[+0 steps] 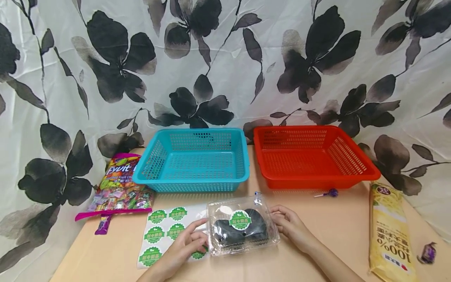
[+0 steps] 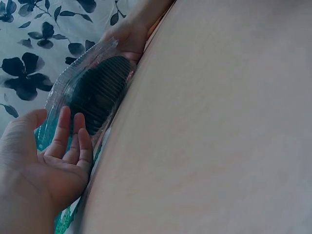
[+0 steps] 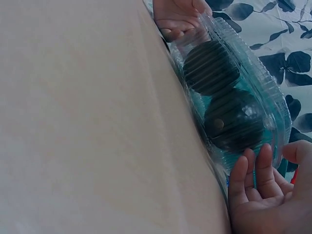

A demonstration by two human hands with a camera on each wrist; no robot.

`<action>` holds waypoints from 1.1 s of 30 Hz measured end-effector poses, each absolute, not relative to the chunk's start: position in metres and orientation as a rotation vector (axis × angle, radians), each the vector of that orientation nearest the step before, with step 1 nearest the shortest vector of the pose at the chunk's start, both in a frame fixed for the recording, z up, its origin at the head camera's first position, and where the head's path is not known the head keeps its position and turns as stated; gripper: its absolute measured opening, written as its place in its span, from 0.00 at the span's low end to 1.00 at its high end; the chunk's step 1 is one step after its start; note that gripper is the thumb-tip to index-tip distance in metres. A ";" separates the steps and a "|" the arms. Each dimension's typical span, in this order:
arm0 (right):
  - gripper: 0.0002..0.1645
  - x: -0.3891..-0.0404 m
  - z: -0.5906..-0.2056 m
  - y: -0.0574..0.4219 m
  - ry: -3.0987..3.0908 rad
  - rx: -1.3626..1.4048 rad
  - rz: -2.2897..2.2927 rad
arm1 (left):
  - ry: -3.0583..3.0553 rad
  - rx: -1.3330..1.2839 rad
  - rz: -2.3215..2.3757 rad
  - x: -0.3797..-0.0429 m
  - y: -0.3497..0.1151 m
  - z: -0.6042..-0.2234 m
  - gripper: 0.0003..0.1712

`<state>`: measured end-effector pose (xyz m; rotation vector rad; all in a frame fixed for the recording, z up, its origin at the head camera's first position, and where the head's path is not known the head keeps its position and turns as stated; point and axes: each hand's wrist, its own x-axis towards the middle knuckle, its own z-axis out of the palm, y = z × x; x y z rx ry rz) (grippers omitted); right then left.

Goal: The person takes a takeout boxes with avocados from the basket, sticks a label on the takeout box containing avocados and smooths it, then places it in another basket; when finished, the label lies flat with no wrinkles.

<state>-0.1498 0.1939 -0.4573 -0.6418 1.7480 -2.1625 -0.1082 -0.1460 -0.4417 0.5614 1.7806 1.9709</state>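
Observation:
A clear plastic clamshell box (image 1: 222,211) with dark round items (image 3: 234,119) inside lies on the table between both hands. On its lid sits a round green sticker (image 1: 240,220). My left hand (image 1: 188,244) is at the box's left side, its fingers loosely bent and thumb apart, above a white sheet of green round stickers (image 1: 164,243). At the opposite side, the fingertips of my right hand (image 1: 290,227) meet the box's edge; the right wrist view shows the thumb standing away from the fingers. The box and left hand cover part of the sticker sheet.
Behind the box stand a blue basket (image 1: 190,186) and a red basket (image 1: 313,183). A fruit candy bag (image 1: 123,184) leans at the left, with a small purple packet (image 1: 103,225) by it. At right lie a lollipop (image 1: 332,192), a yellow food packet (image 1: 391,231) and a wrapped candy (image 1: 428,253).

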 end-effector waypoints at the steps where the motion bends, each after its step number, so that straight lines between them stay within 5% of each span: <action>1: 0.18 -0.149 -0.457 0.193 1.719 -0.657 -2.166 | 1.795 0.542 1.967 -0.108 -0.147 -0.441 0.31; 33: 0.21 -0.140 -0.406 0.186 1.855 -0.800 -2.271 | 1.926 0.597 1.907 -0.124 -0.140 -0.385 0.34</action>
